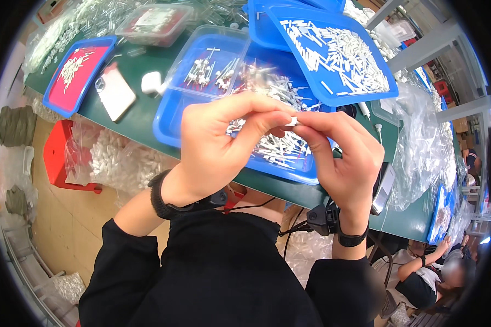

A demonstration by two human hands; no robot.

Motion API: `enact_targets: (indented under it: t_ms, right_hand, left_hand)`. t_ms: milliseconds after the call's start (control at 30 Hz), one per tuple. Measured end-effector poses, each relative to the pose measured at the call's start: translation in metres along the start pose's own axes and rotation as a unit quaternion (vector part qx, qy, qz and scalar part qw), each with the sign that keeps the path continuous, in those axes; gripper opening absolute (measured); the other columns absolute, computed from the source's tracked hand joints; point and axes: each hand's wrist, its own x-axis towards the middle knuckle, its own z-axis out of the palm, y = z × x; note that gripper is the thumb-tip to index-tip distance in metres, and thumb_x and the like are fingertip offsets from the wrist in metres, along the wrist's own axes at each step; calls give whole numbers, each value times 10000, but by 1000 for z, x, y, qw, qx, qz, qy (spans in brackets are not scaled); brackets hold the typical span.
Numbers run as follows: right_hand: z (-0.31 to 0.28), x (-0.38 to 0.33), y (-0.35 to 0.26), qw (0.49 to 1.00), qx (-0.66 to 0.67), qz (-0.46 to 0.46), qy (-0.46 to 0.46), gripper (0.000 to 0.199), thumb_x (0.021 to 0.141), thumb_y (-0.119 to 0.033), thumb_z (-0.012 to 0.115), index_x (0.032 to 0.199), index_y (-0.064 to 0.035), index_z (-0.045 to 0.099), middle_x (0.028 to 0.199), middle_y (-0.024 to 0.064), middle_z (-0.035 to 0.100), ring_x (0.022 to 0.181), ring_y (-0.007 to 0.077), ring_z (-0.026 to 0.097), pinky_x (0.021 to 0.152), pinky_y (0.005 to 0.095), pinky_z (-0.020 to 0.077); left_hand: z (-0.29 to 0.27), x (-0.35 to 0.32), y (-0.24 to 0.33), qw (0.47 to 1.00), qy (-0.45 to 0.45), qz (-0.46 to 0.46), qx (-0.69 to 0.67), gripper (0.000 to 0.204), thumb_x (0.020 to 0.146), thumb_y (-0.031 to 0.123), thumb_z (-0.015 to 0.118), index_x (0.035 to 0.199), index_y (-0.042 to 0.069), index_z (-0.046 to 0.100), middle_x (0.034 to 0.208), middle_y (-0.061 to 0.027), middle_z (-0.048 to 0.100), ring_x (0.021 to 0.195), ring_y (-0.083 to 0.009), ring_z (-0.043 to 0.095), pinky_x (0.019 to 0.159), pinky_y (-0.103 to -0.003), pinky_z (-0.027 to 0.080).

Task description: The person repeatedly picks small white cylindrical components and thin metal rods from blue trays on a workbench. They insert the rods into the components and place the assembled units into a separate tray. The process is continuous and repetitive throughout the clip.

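My left hand (223, 139) and my right hand (343, 158) meet fingertip to fingertip above the table edge. Between the pinched fingers of both sits a small white plastic piece (293, 121). Under the hands lies a blue tray (174, 117) filled with small white tube-like parts. A clear plastic box (213, 60) with several assembled white parts rests on that tray. A second blue tray (333, 52) of loose white tubes leans over its far right side. Both wrists wear black bands.
A phone (114, 92) and a small white case (151, 83) lie on the green table (139, 117). A blue-rimmed red tray (76, 73) sits far left. Clear bags of parts (420, 147) pile at right. A red stool (60, 155) stands below. Another person (425, 272) sits lower right.
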Motion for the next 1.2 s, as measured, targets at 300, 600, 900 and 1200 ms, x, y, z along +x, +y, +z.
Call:
enact_targets:
  t_ms: [300, 600, 900, 1200]
  right_hand:
    - [14, 11, 19, 997, 17, 53, -62, 434, 757, -234, 771, 1106, -60, 580, 893, 86, 695, 737, 271, 662, 620, 319, 512]
    - [-25, 19, 115, 950, -93, 259, -148, 298, 776, -239, 713, 953, -2, 672, 862, 131, 689, 741, 241, 655, 687, 334, 507]
    - [-2, 30, 149, 934, -174, 203, -235, 139, 746, -155, 677, 815, -36, 701, 800, 143, 686, 746, 305, 660, 689, 386, 512]
    - [-2, 33, 130, 963, -149, 216, -59, 166, 842, -191, 614, 953, -67, 612, 856, 107, 696, 747, 281, 667, 668, 378, 505]
  left_hand:
    - [-14, 14, -18, 994, -65, -52, 67, 149, 925, 37, 572, 988, -59, 668, 886, -115, 702, 779, -137, 668, 705, -238, 531]
    - [-96, 78, -81, 850, -191, -175, 459, 259, 863, 239, 635, 967, 15, 709, 901, -152, 693, 861, -247, 655, 767, -331, 501]
    - [-81, 88, -143, 808, -221, -170, 519, 204, 774, 173, 672, 807, -28, 678, 749, -196, 671, 709, -327, 663, 683, -396, 517]
    - [-79, 87, -144, 786, -231, -190, 542, 170, 762, 125, 616, 827, -25, 662, 807, -190, 668, 793, -334, 654, 719, -406, 503]
